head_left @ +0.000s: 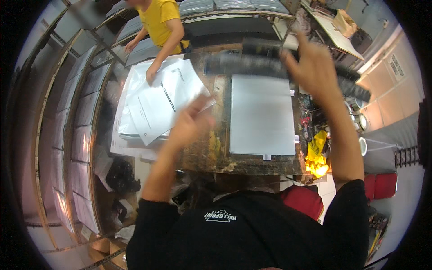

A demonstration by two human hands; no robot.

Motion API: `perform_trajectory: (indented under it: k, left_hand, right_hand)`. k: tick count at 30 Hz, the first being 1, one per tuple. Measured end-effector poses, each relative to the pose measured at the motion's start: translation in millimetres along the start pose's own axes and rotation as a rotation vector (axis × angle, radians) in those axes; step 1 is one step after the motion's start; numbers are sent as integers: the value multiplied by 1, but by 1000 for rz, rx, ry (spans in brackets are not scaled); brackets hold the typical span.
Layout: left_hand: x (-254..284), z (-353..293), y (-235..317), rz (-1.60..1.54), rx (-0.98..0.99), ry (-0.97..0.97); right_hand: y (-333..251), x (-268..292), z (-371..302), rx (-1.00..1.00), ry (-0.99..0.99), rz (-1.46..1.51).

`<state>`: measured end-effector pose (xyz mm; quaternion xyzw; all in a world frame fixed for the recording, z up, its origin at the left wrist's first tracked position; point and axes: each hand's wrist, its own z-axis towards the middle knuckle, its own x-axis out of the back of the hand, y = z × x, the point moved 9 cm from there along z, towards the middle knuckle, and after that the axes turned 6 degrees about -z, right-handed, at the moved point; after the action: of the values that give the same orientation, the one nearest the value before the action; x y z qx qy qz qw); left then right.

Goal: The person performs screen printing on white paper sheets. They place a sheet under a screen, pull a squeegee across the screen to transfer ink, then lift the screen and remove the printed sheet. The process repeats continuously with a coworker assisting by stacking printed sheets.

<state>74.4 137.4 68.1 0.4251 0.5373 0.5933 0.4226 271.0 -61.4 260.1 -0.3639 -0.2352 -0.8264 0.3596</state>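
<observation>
- Left hand [191, 126]: blurred, over the near-right edge of a printed white sheet [155, 110]; whether it grips, I cannot tell.
- Right hand [312, 67]: raised, thumb and finger spread apart, in front of a dark frame [252, 65] — contact unclear.
- The printed sheet lies askew on a pile left of the left hand, long axis slanting from near left to far right; a co-worker's hand [154, 72] rests on it.
- White board [261, 117]: between the hands, long axis pointing away from the person.
- The frame stretches crosswise beyond it.
- Paint-stained table [211, 159] beneath both hands; pale stacks [81, 146] shelved far left.
</observation>
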Motion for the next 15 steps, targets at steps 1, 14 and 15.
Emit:
perform_trajectory:
  k: [1,14,15]
  left_hand:
    - [-54,-22,24,-443,-269,-97]
    - [-142,-156,-268,-1025,865,396]
    - [-143,-153,-274,-978,901,428]
  right_hand:
    - [-16,-9,-26,7,-140,31]
    - [-96,-201,-377,112,-691,406]
    - [-99,-204,-378,172,-606,368]
